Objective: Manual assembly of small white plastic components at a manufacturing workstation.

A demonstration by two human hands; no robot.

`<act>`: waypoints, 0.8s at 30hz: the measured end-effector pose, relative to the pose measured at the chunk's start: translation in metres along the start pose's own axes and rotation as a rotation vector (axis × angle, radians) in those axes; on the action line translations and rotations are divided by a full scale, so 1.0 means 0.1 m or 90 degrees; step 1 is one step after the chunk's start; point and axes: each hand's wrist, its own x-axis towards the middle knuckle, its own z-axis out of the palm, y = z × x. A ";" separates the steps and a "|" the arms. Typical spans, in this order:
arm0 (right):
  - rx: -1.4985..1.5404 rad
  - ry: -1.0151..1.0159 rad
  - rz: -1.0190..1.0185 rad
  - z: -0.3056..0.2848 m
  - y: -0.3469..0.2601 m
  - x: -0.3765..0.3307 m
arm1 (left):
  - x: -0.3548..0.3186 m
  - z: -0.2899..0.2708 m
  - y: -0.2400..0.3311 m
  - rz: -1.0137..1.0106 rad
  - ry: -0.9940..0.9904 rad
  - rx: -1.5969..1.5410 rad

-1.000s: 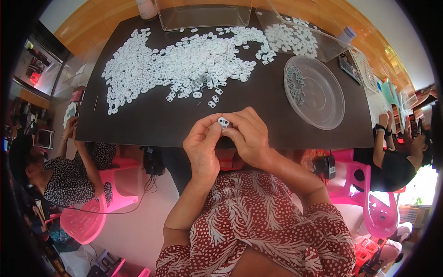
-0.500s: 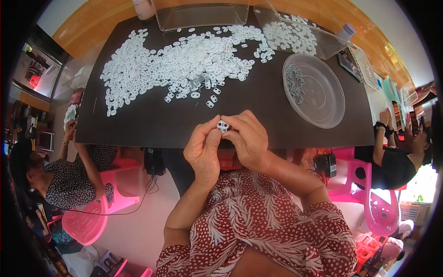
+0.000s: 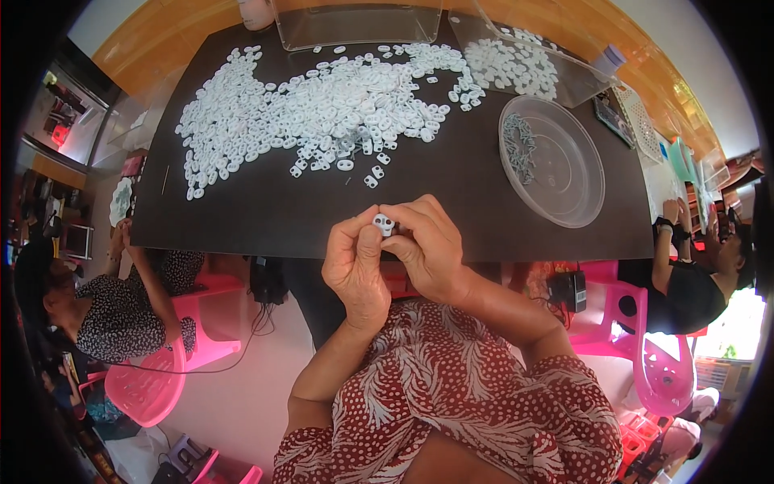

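Observation:
Just past the table's near edge, my left hand [image 3: 356,262] and my right hand [image 3: 433,248] meet fingertip to fingertip. Between them they pinch a small white two-holed plastic piece [image 3: 383,222], its dark holes facing up. Thumbs and fingertips cover its sides, so any smaller part there is hidden. Beyond my hands spreads a big heap of similar white pieces [image 3: 339,101], with a few loose ones at its near edge. Some thin grey bits [image 3: 353,137] lie among them.
A round clear tray [image 3: 598,189] at the right holds thin grey pieces [image 3: 520,149]. Clear bins [image 3: 359,36] stand at the back; the right one contains more white pieces [image 3: 512,64]. A phone [image 3: 614,121] lies far right. Other people sit at both sides beside pink chairs [image 3: 149,387].
The white piece has tilted in my fingers, showing its two holes and a narrower lower part differently. Both hands have shifted only slightly and keep hold of it.

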 end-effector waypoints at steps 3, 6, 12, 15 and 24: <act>0.012 0.012 0.004 0.01 0.00 -0.01 | -0.01 0.03 0.04 0.014 0.002 0.012; 0.008 0.024 0.009 0.02 0.01 -0.02 | 0.00 0.10 0.10 -0.004 0.028 0.021; -0.022 0.039 -0.035 0.02 0.00 -0.03 | -0.06 0.00 -0.02 0.044 -0.008 0.073; -0.014 0.042 -0.037 0.02 -0.02 -0.04 | -0.09 -0.01 -0.05 0.064 -0.006 0.095; -0.019 0.031 -0.051 0.06 0.01 -0.08 | -0.09 0.01 -0.13 0.134 0.011 0.183</act>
